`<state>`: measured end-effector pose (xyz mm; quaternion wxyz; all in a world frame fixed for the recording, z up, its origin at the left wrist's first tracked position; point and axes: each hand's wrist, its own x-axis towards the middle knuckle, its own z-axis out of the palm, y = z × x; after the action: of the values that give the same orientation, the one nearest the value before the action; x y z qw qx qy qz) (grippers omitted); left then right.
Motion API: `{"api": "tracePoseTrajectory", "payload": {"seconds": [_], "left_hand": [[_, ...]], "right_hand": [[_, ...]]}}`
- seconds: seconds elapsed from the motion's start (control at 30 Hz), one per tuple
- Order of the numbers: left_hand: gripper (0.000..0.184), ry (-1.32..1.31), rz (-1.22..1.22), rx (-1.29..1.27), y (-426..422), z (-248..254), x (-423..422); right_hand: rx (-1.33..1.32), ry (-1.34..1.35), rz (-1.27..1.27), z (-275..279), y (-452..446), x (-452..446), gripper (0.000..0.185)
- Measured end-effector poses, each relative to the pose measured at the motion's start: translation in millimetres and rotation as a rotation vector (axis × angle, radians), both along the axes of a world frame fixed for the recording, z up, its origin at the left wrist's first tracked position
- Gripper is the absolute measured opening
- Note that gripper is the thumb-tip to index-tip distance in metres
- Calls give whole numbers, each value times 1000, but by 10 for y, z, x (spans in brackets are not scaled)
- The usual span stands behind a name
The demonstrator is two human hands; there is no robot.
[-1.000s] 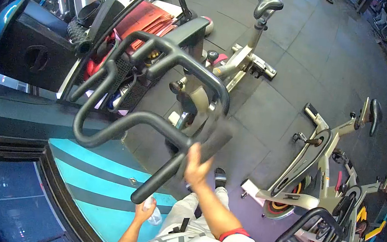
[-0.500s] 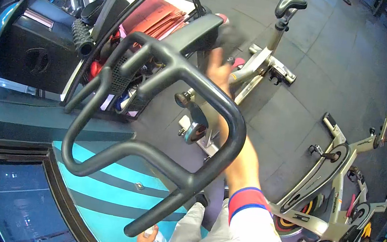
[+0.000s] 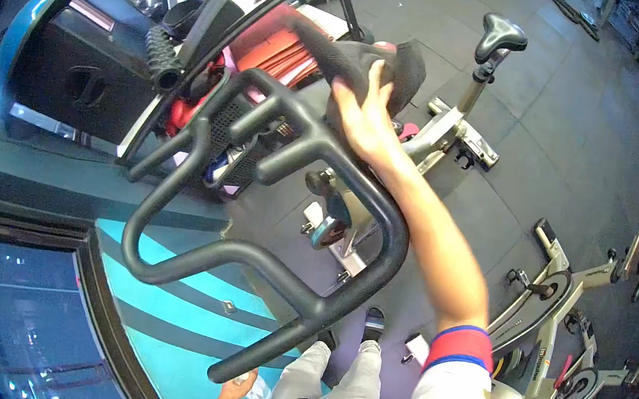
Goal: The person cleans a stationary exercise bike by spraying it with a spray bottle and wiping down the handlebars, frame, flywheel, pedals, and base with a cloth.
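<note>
Dark cloth point(image 3: 355, 60) under the right hand point(image 3: 366, 125), just past the black handlebar point(image 3: 396, 241).
An exercise bike point(image 3: 441, 129) stands on the dark floor point(image 3: 540, 123) beyond; the handlebar's looping tubes fill the middle of the view, and a stack of red sheets point(image 3: 279, 57) lies beside the cloth. The right fingers are spread against the cloth; whether they grip a fold, I cannot tell. The left hand point(image 3: 234, 389), low in view by the handlebar's lower end, has its fingers curled round a clear bottle point(image 3: 259, 391).
</note>
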<state>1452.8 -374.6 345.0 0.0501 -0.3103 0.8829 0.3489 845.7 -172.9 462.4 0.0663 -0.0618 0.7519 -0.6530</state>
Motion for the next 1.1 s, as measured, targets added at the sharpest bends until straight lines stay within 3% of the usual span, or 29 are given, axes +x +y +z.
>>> {"api": "tracePoseTrajectory", "payload": {"seconds": [0.1,0.17,0.23,0.27,0.3,0.37,0.43,0.53,0.6,0.63,0.7,0.77,0.97,1.03,1.1], "left_hand": [[15,65,92,133,83,162,-156],[19,-8,78,161,104,262,-213],[14,21,-86,73,85,262,-250],[13,40,32,143,185,299,-300],[13,68,-12,96,169,190,-292],[13,84,-87,-7,62,20,-78],[13,125,-73,-25,93,72,-196],[15,147,-10,-25,195,179,-112],[15,148,3,16,219,162,-52],[16,146,0,36,212,141,-32],[16,147,-45,11,221,117,-4],[17,160,-73,42,278,140,-67],[19,223,-111,57,384,126,-102],[20,219,-133,30,356,152,-133],[22,275,-123,58,280,46,-100]], "right_hand": [[-8,-333,-51,330,-139,-212,104],[-182,-442,-59,247,-199,-373,103],[-55,-205,19,172,-183,-179,89],[7,-85,43,139,-175,-80,83],[191,33,40,444,-42,328,73],[-36,155,109,643,390,548,53],[-247,50,115,1156,788,1067,45],[155,269,447,1308,977,1752,51],[541,582,563,876,602,2176,60],[676,684,594,600,312,2385,68],[758,662,410,615,-149,2567,82],[619,582,383,527,-305,2477,92],[422,747,367,140,263,3140,64],[259,671,387,-17,469,3413,63],[-100,341,355,56,591,3599,57]]}}
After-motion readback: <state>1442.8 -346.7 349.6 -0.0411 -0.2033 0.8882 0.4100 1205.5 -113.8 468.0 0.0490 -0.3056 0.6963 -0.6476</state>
